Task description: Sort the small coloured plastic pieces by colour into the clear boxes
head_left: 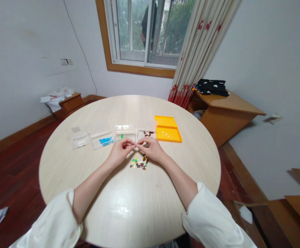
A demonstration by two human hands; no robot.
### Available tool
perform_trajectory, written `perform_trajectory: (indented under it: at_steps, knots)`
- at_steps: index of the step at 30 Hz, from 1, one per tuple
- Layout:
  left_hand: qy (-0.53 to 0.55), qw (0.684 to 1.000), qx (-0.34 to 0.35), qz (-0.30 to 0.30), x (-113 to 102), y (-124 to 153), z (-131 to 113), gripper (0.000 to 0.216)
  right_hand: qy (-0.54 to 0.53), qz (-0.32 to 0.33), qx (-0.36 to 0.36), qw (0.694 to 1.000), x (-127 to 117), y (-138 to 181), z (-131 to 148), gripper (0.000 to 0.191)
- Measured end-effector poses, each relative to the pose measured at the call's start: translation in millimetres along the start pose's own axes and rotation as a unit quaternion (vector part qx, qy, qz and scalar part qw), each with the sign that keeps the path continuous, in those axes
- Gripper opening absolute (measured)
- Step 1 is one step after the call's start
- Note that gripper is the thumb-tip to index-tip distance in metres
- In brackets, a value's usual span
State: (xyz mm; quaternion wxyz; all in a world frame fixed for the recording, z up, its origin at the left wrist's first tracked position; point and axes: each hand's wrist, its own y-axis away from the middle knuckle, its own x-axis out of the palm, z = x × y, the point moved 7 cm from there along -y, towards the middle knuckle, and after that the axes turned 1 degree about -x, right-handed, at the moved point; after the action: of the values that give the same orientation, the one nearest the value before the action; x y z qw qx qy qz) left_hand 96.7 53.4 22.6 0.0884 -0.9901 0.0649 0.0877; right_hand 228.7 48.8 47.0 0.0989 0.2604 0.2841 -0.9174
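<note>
while both forearms rest low over the round table (119,213), head view has left hand (121,151) and right hand (152,148) meeting near the middle, thumb and finger of each pinched together, fingertips touching or almost touching across. whatever sits between them is too small to tell. loose small pieces (141,165), brown, yellow and green, lie scattered on the tabletop just on the near side of the pinch, between the wrists, some close under the right hand. beyond the hands, a row of open cases: clear case far left (74,144), then clear case with blue pieces (105,140) inside, clear case with a green piece (122,136) beside the left hand's knuckles, clear case with brown pieces (148,133) just past the right hand and partly hidden by it. yellow case (168,121) lies open to the right of these, a few white bits (165,134) in its near half.
</note>
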Motion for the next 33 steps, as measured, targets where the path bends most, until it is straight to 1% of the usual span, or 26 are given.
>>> perform_trajectory:
  at_steps: [2,5,7,10,14,17,19,22,28,33]
  knots:
    - [-0.002,1.0,-0.006,-0.001,0,0,1,0.014,0.012,-0.02,0.003,1.0,-4,-1,-3,0.008]
    - [-0.027,1.0,-0.008,0.0,-1,-1,2,0.012,0.051,-0.076,0.014,0.996,-16,-3,-11,0.009]
    - [-0.078,0.997,0.003,0.014,1,0,0,0.012,0.085,-0.118,0.031,0.989,-26,-4,-19,0.011]
    - [-0.175,0.981,0.054,0.063,10,5,-8,0.019,0.139,-0.161,0.058,0.975,-36,-2,-30,0.014]
    - [-0.266,0.947,0.122,0.131,26,18,-14,0.026,0.178,-0.172,0.071,0.966,-38,-1,-38,0.02]
    - [-0.317,0.922,0.141,0.173,34,25,-12,0.029,0.179,-0.166,0.062,0.968,-36,-1,-38,0.021]
    - [-0.337,0.91,0.147,0.192,37,28,-11,0.029,0.178,-0.164,0.057,0.968,-36,-2,-37,0.022]
    - [-0.345,0.907,0.151,0.187,35,26,-10,0.029,0.179,-0.165,0.058,0.968,-36,-2,-37,0.021]
    - [-0.327,0.925,0.142,0.131,25,15,-9,0.018,0.159,-0.16,0.062,0.972,-35,-2,-38,0.02]
    - [-0.33,0.929,0.117,0.123,23,12,-10,0.013,0.155,-0.159,0.059,0.973,-34,-1,-35,0.02]
